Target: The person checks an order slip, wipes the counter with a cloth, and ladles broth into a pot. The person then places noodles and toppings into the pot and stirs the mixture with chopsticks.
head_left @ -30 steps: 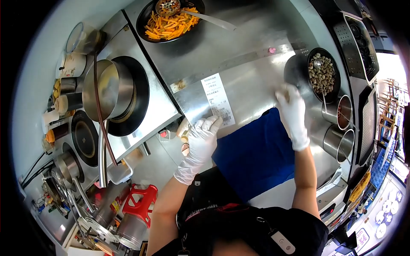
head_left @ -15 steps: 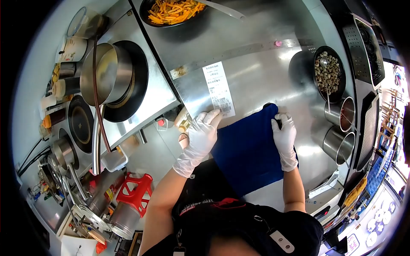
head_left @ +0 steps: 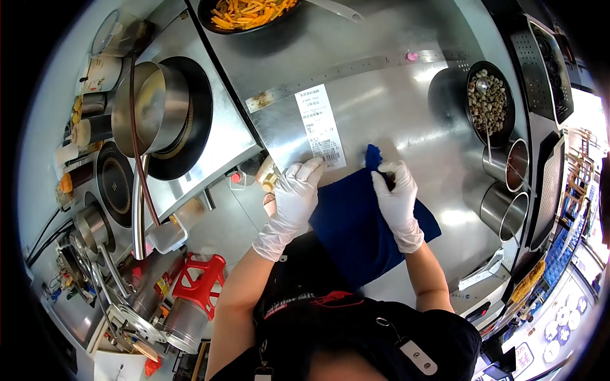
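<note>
A dark blue cloth [head_left: 349, 222] lies on the steel counter in front of me, its near part against my black clothing. My right hand [head_left: 397, 200], in a white glove, is closed on its far right edge, and a bunched tip sticks out beyond the fingers. The gloved left hand [head_left: 296, 193] is closed at the cloth's far left corner; the grip itself is mostly hidden under the fingers. A printed paper slip [head_left: 319, 127] lies flat just beyond, its near end beside my left fingertips.
To the left, a steel saucepan [head_left: 152, 111] sits in a black pan on a stove. A bowl of orange strips [head_left: 251, 14] stands at the back. On the right are a bowl of small chopped pieces [head_left: 486, 105] and two steel pots [head_left: 508, 166]. A red stool [head_left: 199, 282] stands below left.
My right hand has moved left, drawing the cloth's far right edge inward and bunching it. The left hand has shifted slightly left. The view has shifted a little.
</note>
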Action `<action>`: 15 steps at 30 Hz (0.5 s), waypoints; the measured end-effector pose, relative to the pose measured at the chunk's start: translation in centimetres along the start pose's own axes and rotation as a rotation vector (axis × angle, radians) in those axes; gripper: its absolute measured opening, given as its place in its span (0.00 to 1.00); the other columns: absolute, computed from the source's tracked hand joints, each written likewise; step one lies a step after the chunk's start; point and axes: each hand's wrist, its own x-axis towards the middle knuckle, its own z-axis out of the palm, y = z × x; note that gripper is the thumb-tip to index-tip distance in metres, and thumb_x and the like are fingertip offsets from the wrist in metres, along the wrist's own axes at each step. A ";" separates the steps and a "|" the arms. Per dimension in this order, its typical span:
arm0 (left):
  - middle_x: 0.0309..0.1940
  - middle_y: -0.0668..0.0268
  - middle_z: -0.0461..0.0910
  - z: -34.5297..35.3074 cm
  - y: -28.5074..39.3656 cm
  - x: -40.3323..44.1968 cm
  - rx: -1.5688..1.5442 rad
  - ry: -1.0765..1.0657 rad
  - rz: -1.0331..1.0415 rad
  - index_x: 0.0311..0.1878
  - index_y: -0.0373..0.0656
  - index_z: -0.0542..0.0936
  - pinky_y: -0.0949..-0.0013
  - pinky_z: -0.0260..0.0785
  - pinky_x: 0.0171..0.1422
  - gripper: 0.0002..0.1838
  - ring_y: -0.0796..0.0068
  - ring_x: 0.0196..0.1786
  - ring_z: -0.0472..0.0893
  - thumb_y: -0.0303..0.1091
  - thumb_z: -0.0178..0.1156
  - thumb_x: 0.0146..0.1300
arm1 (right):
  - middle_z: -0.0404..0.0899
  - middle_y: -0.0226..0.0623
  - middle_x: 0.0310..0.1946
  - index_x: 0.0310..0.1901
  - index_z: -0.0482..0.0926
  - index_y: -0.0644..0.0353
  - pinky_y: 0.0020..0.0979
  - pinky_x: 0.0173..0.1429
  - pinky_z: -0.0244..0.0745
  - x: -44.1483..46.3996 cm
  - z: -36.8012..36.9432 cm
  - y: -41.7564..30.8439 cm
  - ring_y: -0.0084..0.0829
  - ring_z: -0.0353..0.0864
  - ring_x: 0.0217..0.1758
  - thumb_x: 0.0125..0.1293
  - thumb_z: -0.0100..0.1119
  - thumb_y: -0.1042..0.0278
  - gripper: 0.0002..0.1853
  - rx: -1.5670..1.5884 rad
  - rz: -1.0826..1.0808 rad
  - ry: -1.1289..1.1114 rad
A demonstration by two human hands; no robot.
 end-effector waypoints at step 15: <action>0.46 0.69 0.78 0.0 -0.2 -0.2 0.010 0.010 0.034 0.39 0.41 0.82 0.67 0.72 0.46 0.14 0.68 0.40 0.75 0.22 0.59 0.47 | 0.77 0.33 0.37 0.36 0.80 0.58 0.35 0.44 0.74 0.0 3.8 0.0 0.37 0.77 0.40 0.53 0.64 0.72 0.08 -0.255 -0.313 -0.193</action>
